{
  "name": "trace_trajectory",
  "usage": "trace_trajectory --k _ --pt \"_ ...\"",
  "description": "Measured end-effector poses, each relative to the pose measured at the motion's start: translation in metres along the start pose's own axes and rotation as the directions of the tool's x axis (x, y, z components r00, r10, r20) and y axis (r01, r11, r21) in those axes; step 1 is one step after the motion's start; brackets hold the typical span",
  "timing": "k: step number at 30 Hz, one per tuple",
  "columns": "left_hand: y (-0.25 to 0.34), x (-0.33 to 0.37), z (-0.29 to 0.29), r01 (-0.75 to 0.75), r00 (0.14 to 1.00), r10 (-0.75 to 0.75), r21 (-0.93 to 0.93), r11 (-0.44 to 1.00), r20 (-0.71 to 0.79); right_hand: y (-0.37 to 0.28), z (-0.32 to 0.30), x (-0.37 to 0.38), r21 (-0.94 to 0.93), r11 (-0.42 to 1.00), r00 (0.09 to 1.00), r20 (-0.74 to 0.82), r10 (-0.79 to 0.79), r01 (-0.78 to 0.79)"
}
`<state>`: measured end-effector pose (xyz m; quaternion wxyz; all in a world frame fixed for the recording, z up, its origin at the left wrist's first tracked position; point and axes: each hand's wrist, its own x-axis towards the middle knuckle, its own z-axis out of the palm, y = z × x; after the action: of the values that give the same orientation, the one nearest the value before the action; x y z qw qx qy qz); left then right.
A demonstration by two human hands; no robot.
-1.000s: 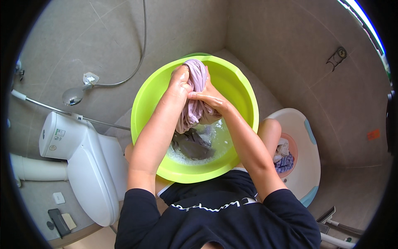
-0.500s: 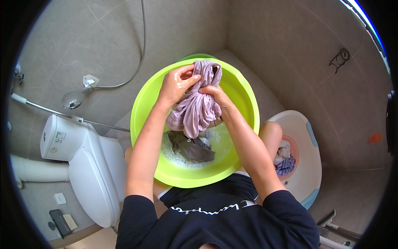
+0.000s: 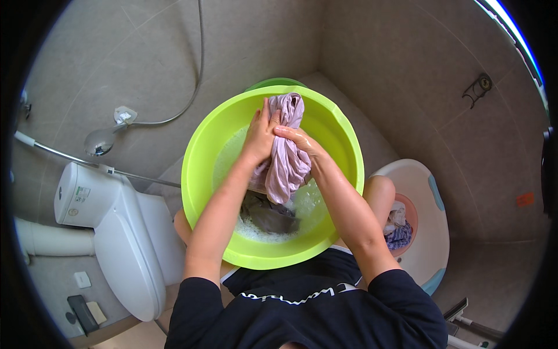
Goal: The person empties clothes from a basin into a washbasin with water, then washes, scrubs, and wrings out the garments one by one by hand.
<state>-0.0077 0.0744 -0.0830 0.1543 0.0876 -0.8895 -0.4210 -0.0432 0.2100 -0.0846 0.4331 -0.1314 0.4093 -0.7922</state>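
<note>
Wet, soapy mauve cloth (image 3: 286, 168), perhaps a garment, hangs bunched over the inside of a lime-green basin (image 3: 200, 174). My left hand (image 3: 263, 134) holds its left side, with long fingers laid along the folds and the thumb across them. Around the middle of the bundle my right hand (image 3: 299, 142) is closed, its thumb touching the left hand. A dark grey cloth (image 3: 268, 215) lies below in sudsy water (image 3: 311, 203). The lower end of the mauve cloth hangs over it. Some fingers of my right hand are hidden behind the cloth.
The basin stands between my knees. To the right, a white tub (image 3: 430, 232) holds a pink basin (image 3: 411, 216) with crumpled clothes (image 3: 398, 232). A white toilet (image 3: 125, 250) is at the left. A shower head (image 3: 100, 141) with its hose (image 3: 195, 87) hangs by the wall.
My left hand has moved right, from open fingers at the cloth's top to lying against its side. The bundle is narrower and slightly lower, and my right hand has shifted down a little.
</note>
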Motion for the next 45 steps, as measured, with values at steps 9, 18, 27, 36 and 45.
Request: trace_trajectory --k 9,18,27,36,45 --pt "0.011 0.021 -0.042 0.323 0.868 0.147 -0.765 0.557 0.474 -0.016 0.034 -0.02 -0.049 0.967 0.968 -0.04 0.248 -0.249" --pt "0.03 0.025 -0.026 0.345 0.909 -0.097 -0.6 0.722 0.406 0.003 0.018 0.004 -0.309 0.948 0.997 0.044 -0.066 0.077" --pt "0.024 0.021 -0.012 0.11 0.987 -0.074 -0.269 0.957 0.142 0.013 0.024 0.007 -0.443 0.867 0.97 0.028 -0.241 0.228" --pt "0.043 0.021 -0.057 0.185 0.889 0.142 -0.623 0.76 0.436 -0.02 0.045 -0.018 -0.477 0.871 0.989 -0.025 -0.147 0.118" --pt "0.032 0.02 -0.039 0.437 0.851 0.046 -0.754 0.49 0.523 -0.012 0.029 -0.02 -0.188 0.968 0.981 0.075 0.18 -0.164"
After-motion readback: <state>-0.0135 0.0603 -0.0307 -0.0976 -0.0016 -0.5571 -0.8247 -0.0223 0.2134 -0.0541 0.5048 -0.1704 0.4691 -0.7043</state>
